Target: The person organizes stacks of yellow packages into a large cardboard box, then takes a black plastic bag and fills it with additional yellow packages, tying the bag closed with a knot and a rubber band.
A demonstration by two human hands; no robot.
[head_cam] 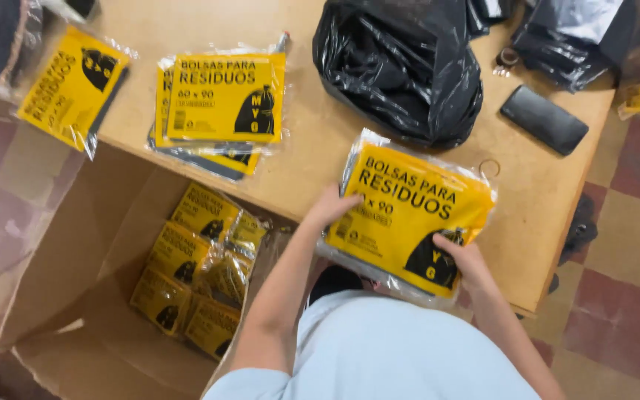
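While a yellow packet of bags (409, 211) lies at the table (312, 148) edge, left hand (329, 207) grip closed on its left side, right hand (462, 255) pinching its lower corner, black plastic bag (398, 67) behind, more packets (224, 100) to the left, cardboard box (90, 296) of packets below.

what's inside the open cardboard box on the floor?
The cardboard box holds yellow packs in clear wrap, piled loosely against its right side, at least six showing. Anything under that pile is covered; the left arm hides the box's right edge.
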